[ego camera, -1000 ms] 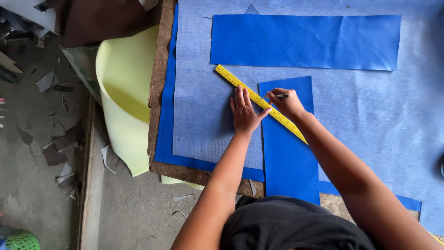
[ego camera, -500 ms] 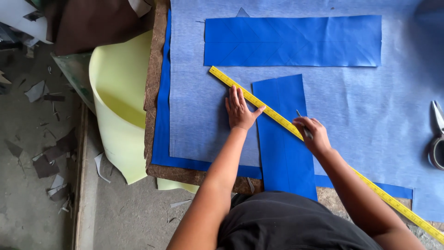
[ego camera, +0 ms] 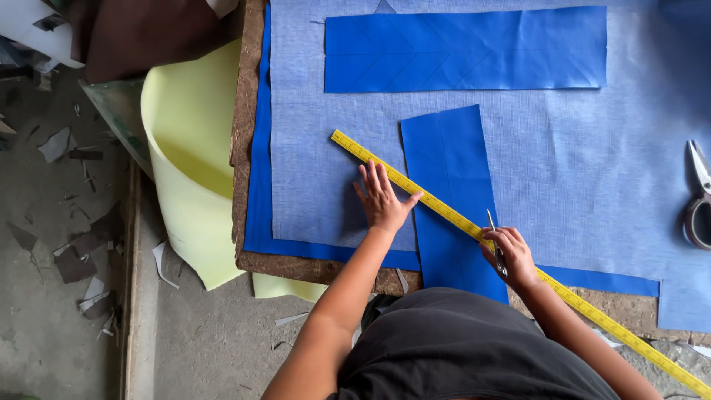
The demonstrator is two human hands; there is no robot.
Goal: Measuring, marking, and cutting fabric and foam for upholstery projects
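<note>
The left hand [ego camera: 383,201] lies flat, pinning the yellow ruler [ego camera: 444,210] near the worktop [ego camera: 248,89] edge. The right hand [ego camera: 511,254] grips a pen [ego camera: 495,233] beside it. Two blue strips [ego camera: 452,192] lie with open cloth around

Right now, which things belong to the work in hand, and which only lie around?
In use: left hand pressing yellow ruler; right hand holding marking tool; upright blue strip.
Lying about: scissors, wide blue strip, pale yellow sheet.

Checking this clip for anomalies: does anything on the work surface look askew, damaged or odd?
Nothing on the board itself. The yellow ruler lies diagonally across the narrow blue piece, pinned by the left hand. Paper scraps litter the floor.
</note>
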